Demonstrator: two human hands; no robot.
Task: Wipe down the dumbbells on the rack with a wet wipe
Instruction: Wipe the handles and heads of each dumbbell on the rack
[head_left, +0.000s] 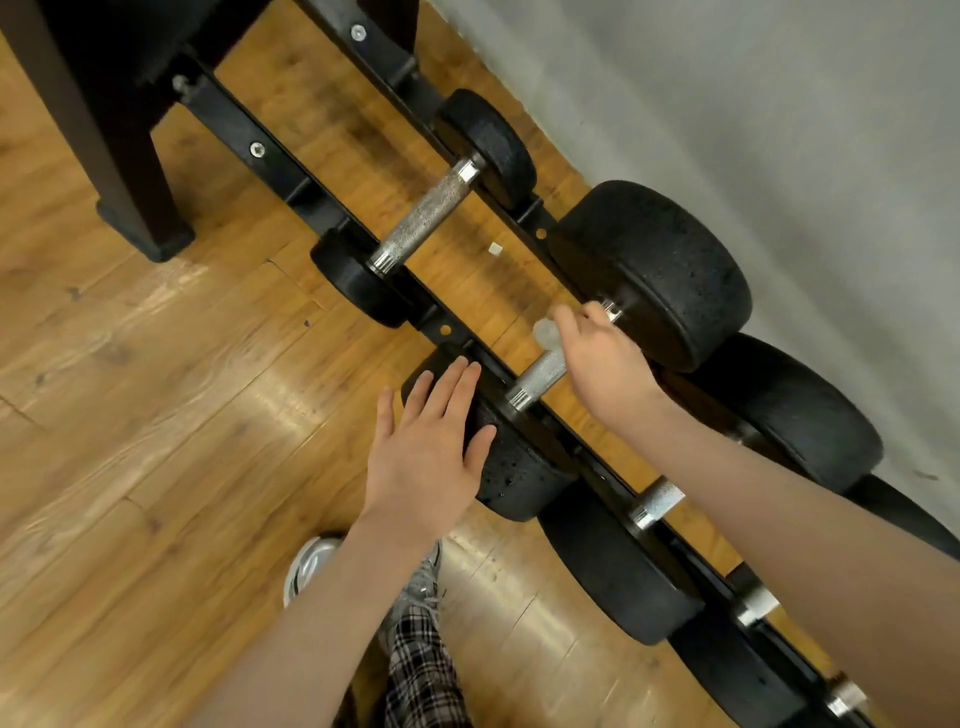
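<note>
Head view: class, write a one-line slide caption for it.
Left hand rests flat on a dumbbell head while right hand grips its handle with a wipe.

Bright indoor light, glare on floor (260, 415), wide-angle edge bending, slight blur.

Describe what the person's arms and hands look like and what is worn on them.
Both forearms are bare up to the frame edge: no sleeves show. The left hand and the right hand wear no gloves, and no rings, watch or wristband can be seen on the fingers or wrists. Lower down, plaid black-and-white trousers and a pale grey sneaker are visible.
</note>
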